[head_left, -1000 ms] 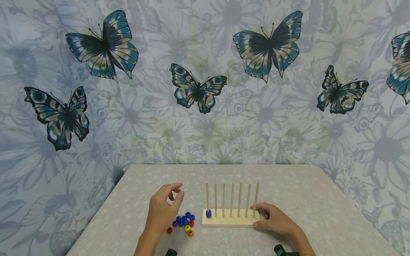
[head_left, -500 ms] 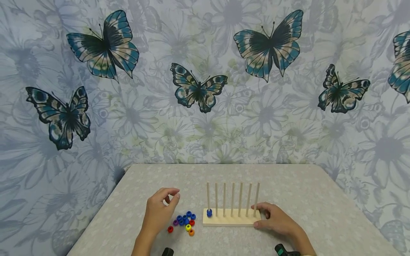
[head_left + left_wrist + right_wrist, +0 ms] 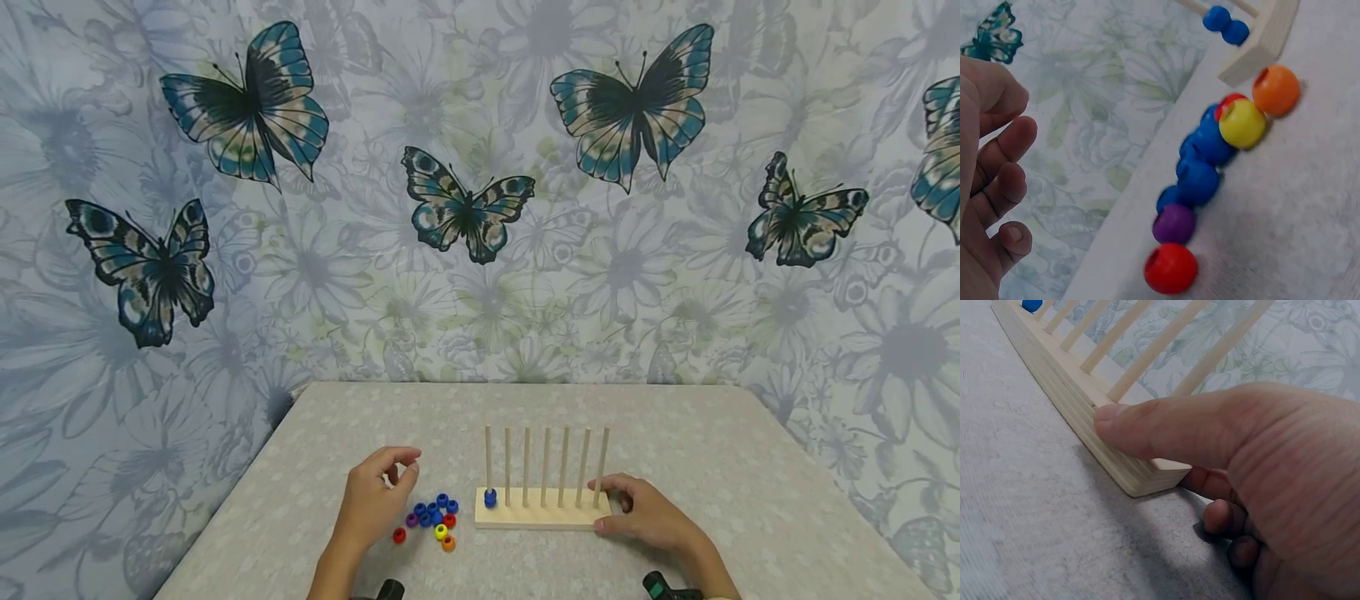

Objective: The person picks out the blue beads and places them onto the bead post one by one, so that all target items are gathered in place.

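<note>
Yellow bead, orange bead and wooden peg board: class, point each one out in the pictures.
yellow bead (image 3: pixel 1242 123), left wrist view, its rounded front.
orange bead (image 3: pixel 1276 90), left wrist view, its middle.
wooden peg board (image 3: pixel 536 518), head view, base's front face.

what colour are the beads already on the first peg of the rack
Blue: two blue beads sit low on the leftmost peg, clearest in the left wrist view.

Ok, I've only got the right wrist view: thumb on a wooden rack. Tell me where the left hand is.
Observer: The left hand hovers above the table, left of the rack, fingers loosely curled, no bead visible in them.
Operator: List what lies near it.
Observer: A cluster of loose beads lies between it and the rack: several blue, two red, one purple, one yellow, one orange.
Operator: Report the pegs.
Observer: Two blue beads sit on the leftmost peg; the other six are bare.
</note>
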The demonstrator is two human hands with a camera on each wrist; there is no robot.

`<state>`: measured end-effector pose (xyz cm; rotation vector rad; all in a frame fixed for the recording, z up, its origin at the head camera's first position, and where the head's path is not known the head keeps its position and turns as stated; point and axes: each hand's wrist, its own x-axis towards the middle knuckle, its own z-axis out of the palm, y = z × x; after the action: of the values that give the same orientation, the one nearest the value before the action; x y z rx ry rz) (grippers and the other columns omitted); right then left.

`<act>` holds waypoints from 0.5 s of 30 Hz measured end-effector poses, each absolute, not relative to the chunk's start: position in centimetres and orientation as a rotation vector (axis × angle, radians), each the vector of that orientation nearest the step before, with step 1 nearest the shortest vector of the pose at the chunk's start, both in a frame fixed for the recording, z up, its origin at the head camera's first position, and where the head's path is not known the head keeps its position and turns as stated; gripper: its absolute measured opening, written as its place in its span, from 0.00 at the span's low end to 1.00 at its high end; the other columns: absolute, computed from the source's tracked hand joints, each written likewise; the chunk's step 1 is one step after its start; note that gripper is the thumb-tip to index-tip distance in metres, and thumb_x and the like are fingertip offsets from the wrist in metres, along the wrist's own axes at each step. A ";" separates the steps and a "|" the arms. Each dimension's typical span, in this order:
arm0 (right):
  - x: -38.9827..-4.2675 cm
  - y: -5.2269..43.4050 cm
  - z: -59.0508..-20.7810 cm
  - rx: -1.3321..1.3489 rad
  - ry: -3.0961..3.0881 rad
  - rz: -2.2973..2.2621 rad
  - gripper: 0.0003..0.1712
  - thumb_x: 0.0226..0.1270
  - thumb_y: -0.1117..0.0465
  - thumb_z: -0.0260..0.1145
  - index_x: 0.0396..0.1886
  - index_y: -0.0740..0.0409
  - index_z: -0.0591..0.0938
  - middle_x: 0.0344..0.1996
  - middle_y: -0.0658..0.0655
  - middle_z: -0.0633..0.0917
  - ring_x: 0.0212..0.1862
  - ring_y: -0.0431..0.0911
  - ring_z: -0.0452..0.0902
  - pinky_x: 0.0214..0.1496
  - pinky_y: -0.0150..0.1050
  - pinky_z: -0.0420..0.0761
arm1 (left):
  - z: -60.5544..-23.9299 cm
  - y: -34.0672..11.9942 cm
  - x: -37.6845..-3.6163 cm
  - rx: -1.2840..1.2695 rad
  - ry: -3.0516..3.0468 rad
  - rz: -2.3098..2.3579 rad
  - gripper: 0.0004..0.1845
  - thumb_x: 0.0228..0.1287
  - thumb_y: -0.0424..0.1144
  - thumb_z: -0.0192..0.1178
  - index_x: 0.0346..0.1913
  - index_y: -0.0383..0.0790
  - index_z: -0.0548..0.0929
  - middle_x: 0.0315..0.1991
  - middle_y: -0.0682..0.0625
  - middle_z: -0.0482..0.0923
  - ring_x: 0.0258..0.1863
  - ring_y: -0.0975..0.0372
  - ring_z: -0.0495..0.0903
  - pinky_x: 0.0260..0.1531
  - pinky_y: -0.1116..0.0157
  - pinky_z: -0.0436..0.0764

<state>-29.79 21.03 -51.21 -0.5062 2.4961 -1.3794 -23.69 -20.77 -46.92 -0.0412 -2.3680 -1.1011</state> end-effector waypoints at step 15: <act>-29.7 20.9 -51.3 -0.500 2.488 -1.381 0.34 0.51 0.54 0.80 0.60 0.52 0.82 0.36 0.54 0.75 0.36 0.44 0.63 0.33 0.35 0.63 | -48.6 -21.6 -23.8 -0.105 -2.483 -1.148 0.10 0.61 0.36 0.68 0.39 0.59 0.87 0.35 0.62 0.83 0.28 0.65 0.73 0.23 0.70 0.72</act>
<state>-29.71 20.93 -51.30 -0.4999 2.4885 -1.3812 -23.82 -21.56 -48.58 -0.1046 -2.4826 -1.1476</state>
